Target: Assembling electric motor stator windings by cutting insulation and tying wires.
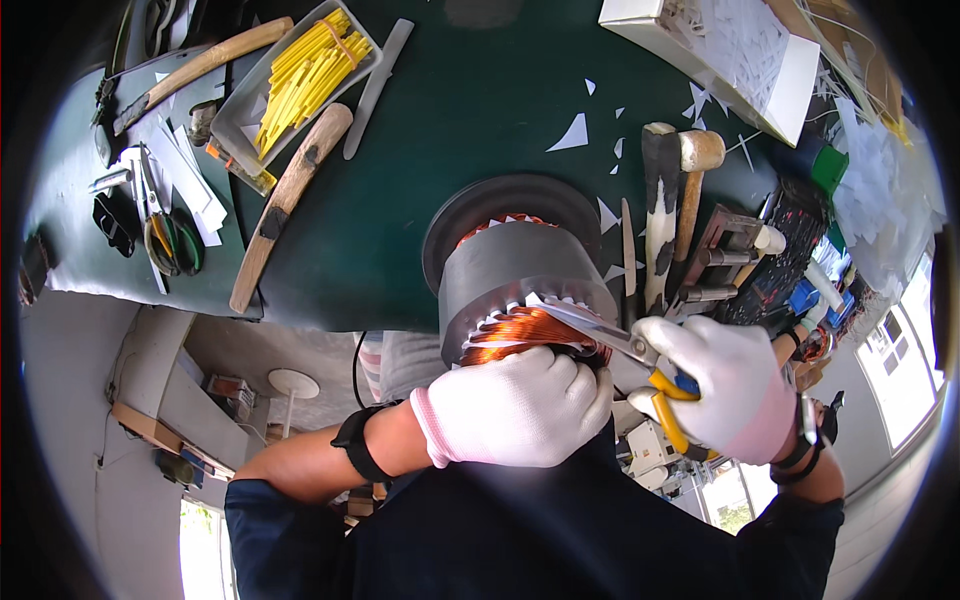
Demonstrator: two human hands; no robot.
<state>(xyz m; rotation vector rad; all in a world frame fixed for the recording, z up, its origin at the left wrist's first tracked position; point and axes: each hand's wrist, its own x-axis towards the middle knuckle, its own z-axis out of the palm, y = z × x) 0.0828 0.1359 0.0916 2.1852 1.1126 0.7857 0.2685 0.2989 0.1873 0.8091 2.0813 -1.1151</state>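
A grey cylindrical motor stator (520, 265) lies near the table's front edge, with a black ring (447, 225) round its far end. Its near end shows copper windings (530, 330) with white insulation tabs (490, 322) along the rim. My left hand (520, 405), in a white glove, is closed with curled fingers against the lower part of these windings; the fingertips are partly hidden. In my gloved right hand (715, 380) are yellow-handled scissors (672, 388). Their blades point left, the tips at the insulation tabs on the stator's upper right rim.
A clear bin (238, 100) of yellow sticks stands at the far left, beside a wooden stick (285, 210). Other scissors (160, 235) lie further left. On the right are a mallet (700, 152), metal tools and a white box (720, 60) of clippings. Scraps (572, 133) dot the green tabletop.
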